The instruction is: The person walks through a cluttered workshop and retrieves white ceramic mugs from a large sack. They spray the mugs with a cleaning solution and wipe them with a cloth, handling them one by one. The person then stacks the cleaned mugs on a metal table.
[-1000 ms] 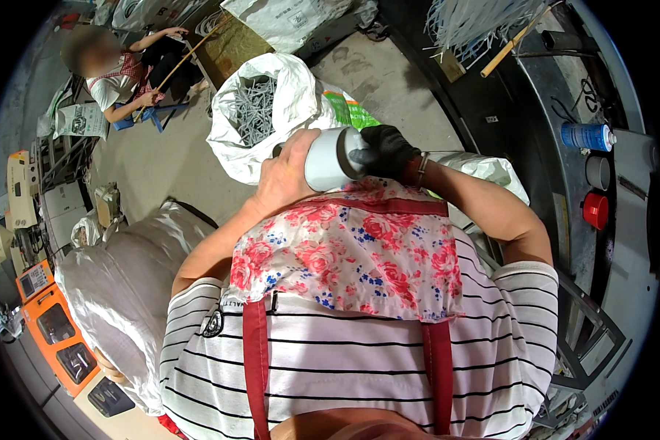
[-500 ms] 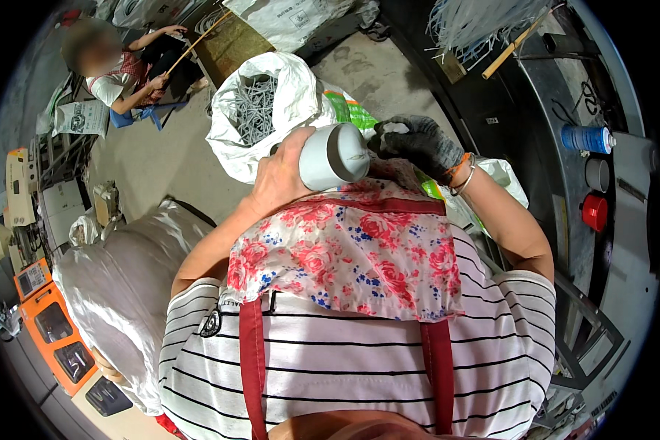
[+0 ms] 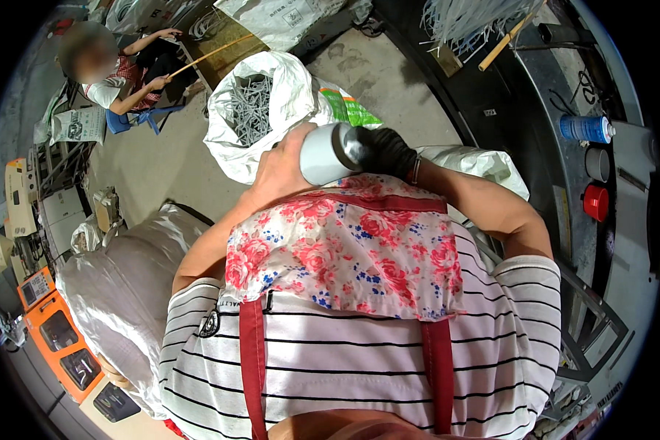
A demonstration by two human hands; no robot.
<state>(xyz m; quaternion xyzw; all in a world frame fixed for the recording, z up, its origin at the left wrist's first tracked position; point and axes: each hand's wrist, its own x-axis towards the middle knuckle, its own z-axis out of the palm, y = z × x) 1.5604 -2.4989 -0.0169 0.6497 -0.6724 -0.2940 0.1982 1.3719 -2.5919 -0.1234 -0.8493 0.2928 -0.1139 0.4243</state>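
Observation:
A light grey cylinder (image 3: 321,155) with a dark band and a domed, shiny end is in the grip of my bare left hand (image 3: 280,165), level with the apron's top. My right hand (image 3: 389,154), in a dark knit glove, is closed and pressed up to the cylinder's domed end. What its fingers hold, if anything, is hidden. Just beyond my left hand stands an open white woven sack (image 3: 224,147) full of thin grey plastic strips (image 3: 252,110).
A person (image 3: 117,81) sits far left on a blue stool (image 3: 143,119), holding a stick. A big white sack (image 3: 117,279) bulges at my left. On the right ledge are a blue spray can (image 3: 585,129), a grey cup (image 3: 597,163) and a red one (image 3: 595,203). Pale strips (image 3: 469,26) hang beyond.
My gloved right hand has moved left, from beside the cylinder onto its domed end. A small white piece that showed in the glove is out of sight. The seated person's stick has tilted lower.

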